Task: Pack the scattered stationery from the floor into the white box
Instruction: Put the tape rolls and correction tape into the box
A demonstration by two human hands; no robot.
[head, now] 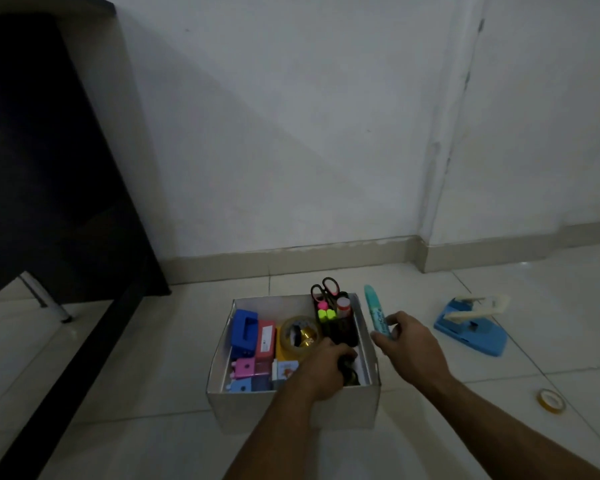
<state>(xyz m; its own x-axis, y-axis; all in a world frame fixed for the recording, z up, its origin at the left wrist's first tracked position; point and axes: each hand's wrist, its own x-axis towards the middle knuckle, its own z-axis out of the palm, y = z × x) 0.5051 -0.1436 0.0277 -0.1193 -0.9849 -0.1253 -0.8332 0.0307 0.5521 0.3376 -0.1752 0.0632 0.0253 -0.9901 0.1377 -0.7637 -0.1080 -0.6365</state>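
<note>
The white box stands on the tiled floor in front of me. Inside it lie a blue punch, a red case, a tape roll, pink and blue small items, and a black holder with scissors and highlighters. My left hand is inside the box's near right corner, curled round a dark object that I cannot identify. My right hand pinches the lower end of a turquoise tube just right of the box wall.
A blue hole punch with a cream lever lies on the floor to the right. A small yellow tape roll sits at the near right. A dark table with a metal leg fills the left side. The wall is close behind.
</note>
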